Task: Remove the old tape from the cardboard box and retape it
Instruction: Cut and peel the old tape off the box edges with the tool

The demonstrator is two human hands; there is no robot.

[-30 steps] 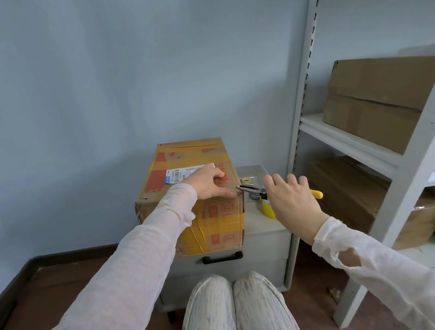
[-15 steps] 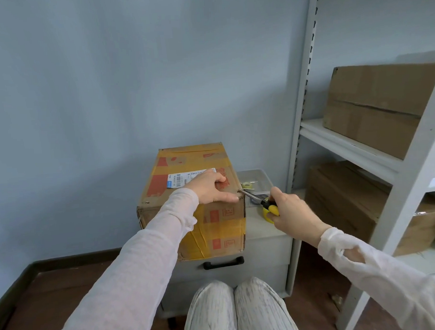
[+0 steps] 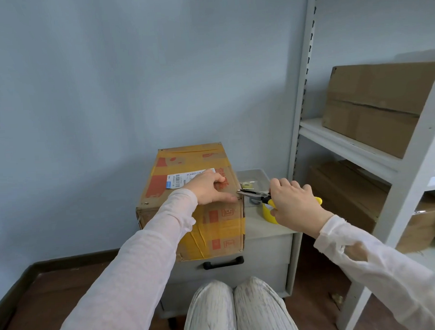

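we see a brown cardboard box wrapped in bands of yellow tape (image 3: 221,227) standing on the left part of a low grey drawer cabinet (image 3: 267,247) that serves as the bench, close to the pale blue wall. a white shipping label with a barcode (image 3: 178,180) lies on the box's top.

the left hand (image 3: 207,187) rests palm-down on the top of the box near its front right corner. its fingers (image 3: 219,181) are loosely bent and press on the cardboard without wrapping around anything, and the thumb stretches along the front edge.

the right hand (image 3: 295,206) is closed around a yellow-handled metal tool (image 3: 252,194), fingers (image 3: 284,187) curled over the handles. we cannot tell whether it is pliers or scissors. its metal tip touches the box's upper right edge, just beside the left thumb.

a roll of yellow tape (image 3: 267,213) sits on the bench below the tool, partly hidden by the right hand. a clear plastic tray (image 3: 251,174) stands behind it.

to the right, a white metal shelving unit (image 3: 347,146) carries plain brown cartons (image 3: 373,108).
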